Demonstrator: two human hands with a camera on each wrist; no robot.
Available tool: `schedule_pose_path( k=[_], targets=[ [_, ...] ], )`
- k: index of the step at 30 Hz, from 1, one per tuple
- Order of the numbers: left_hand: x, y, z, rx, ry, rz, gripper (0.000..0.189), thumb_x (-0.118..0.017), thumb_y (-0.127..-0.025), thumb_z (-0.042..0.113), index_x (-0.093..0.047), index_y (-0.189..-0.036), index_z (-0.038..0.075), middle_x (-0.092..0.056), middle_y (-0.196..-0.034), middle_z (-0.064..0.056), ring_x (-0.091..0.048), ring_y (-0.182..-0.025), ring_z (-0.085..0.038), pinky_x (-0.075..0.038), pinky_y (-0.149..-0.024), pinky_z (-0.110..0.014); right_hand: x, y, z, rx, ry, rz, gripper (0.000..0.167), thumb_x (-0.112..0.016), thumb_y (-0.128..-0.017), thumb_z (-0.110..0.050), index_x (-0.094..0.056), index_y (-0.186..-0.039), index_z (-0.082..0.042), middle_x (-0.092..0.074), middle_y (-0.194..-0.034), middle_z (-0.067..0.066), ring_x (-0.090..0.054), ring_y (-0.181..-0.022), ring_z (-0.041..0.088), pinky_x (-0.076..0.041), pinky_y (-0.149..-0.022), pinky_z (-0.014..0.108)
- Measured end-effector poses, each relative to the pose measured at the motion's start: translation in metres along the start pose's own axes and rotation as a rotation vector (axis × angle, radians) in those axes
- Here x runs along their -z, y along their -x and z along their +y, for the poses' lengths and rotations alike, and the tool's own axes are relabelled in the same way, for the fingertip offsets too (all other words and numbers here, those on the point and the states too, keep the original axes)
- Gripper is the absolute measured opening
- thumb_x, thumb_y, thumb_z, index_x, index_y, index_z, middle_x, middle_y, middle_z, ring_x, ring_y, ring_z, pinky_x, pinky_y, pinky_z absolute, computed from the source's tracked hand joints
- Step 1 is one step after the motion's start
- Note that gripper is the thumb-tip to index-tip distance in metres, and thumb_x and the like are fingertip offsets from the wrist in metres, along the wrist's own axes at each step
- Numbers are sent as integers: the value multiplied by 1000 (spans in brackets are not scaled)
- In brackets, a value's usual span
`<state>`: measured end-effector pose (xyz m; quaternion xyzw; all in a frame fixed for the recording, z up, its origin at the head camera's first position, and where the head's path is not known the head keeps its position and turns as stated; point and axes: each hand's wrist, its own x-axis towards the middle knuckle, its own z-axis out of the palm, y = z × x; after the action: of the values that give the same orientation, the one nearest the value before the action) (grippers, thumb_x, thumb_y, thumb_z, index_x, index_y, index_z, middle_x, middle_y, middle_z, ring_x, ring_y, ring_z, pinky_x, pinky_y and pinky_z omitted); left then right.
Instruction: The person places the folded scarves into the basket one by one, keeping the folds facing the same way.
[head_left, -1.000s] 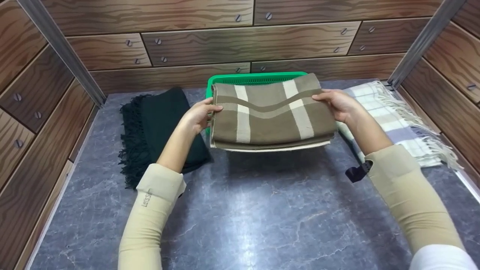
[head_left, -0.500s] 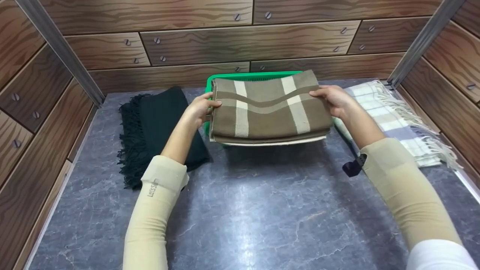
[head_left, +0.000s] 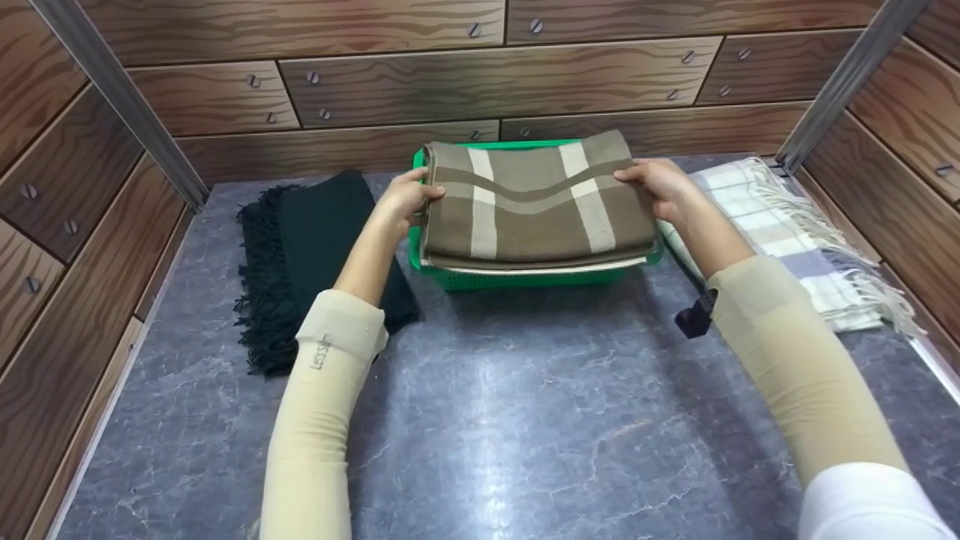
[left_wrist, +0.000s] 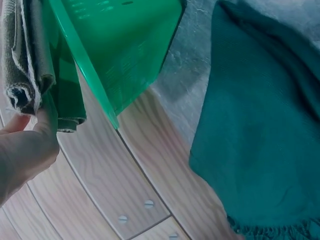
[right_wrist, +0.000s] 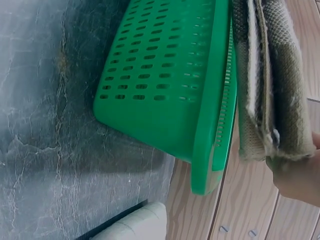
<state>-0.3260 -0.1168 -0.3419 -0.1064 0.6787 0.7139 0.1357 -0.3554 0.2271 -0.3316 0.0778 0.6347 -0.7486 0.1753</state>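
Fingers on the left hand and right hand have a folded brown cloth pinched at both ends, sagging between them directly over the green basket. Dark fringed cloth's just left of the left ones, btw.

The first cloth is above the basket, the left hand at its 9 o'clock, the right hand at 3. On the bench, the second cloth lies toward the basket's 8, the third cloth toward 3.

Wood-grain walls, grey marbled surface
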Motion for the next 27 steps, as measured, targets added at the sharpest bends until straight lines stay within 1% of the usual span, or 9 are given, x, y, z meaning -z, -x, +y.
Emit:
schedule_pose_path(
  k=[2, 4, 7, 9, 12, 16, 19, 24, 27],
  targets=[
    [-2, -3, 2, -1, -17, 7, 54, -52, -94, 5, -33, -143, 15, -53, -121, -9, -54, -102, -20, -42, -89, -36, 1, -3, -2, 1, 19, 15, 17, -49, -91, 2, -47, -107, -1, -63, -71, 3, -62, -60, 14, -51, -57, 25],
    [-3, -5, 3, 0, -37, 17, 56, -52, -94, 6, -31, -144, 16, -51, -122, -9, -53, -95, -18, -41, -87, -35, 1, -5, -4, 1, 31, 29, 29, -50, -91, 2, -44, -119, 0, -63, -73, 2, -61, -61, 13, -51, -57, 25],
    [-3, -9, 3, -9, -58, 36, 58, -53, -93, 6, -29, -145, 16, -48, -125, -8, -49, -89, -16, -40, -85, -34, 2, -8, -7, 3, 46, 39, 49, -51, -90, 1, -34, -136, 0, -62, -75, 1, -61, -63, 13, -50, -58, 25],
    [-4, -11, 2, -18, -59, 44, 59, -54, -93, 7, -29, -145, 17, -48, -125, -9, -49, -86, -16, -40, -85, -34, 2, -10, -8, 3, 49, 43, 55, -52, -90, 1, -29, -140, 0, -62, -77, 1, -61, -63, 13, -50, -59, 25],
    [-5, -15, 0, -25, -56, 52, 58, -54, -93, 6, -31, -145, 17, -50, -123, -8, -50, -84, -15, -42, -85, -34, 3, -13, -7, 6, 58, 55, 56, -51, -90, 2, -28, -141, 0, -61, -77, 1, -60, -64, 12, -50, -58, 24],
    [-6, -19, -3, -36, -48, 65, 56, -54, -92, 5, -34, -143, 16, -54, -112, -9, -52, -77, -14, -44, -77, -32, 2, -18, -4, 14, 84, 72, 59, -52, -90, 2, -26, -142, 0, -59, -77, -1, -59, -63, 10, -49, -59, 22],
    [-7, -21, -5, -45, -56, 75, 54, -53, -92, 3, -36, -142, 15, -55, -110, -9, -53, -77, -15, -45, -75, -31, 1, -21, -2, 18, 99, 71, 58, -52, -90, 2, -26, -142, 2, -59, -76, -1, -59, -62, 10, -49, -59, 22],
    [-10, -26, -6, -70, -73, 81, 54, -52, -92, 0, -35, -142, 11, -50, -125, -11, -52, -100, -20, -43, -87, -32, 2, -27, 1, 40, 127, 75, 45, -51, -90, 2, -38, -133, 3, -61, -74, -2, -59, -62, 10, -49, -58, 23],
    [-12, -29, -5, -90, -73, 81, 55, -52, -92, -2, -35, -142, 9, -47, -130, -12, -50, -107, -21, -42, -89, -31, 3, -31, 3, 57, 148, 90, 37, -51, -90, 1, -43, -126, 2, -61, -73, -2, -58, -61, 10, -48, -57, 22]
  ],
)
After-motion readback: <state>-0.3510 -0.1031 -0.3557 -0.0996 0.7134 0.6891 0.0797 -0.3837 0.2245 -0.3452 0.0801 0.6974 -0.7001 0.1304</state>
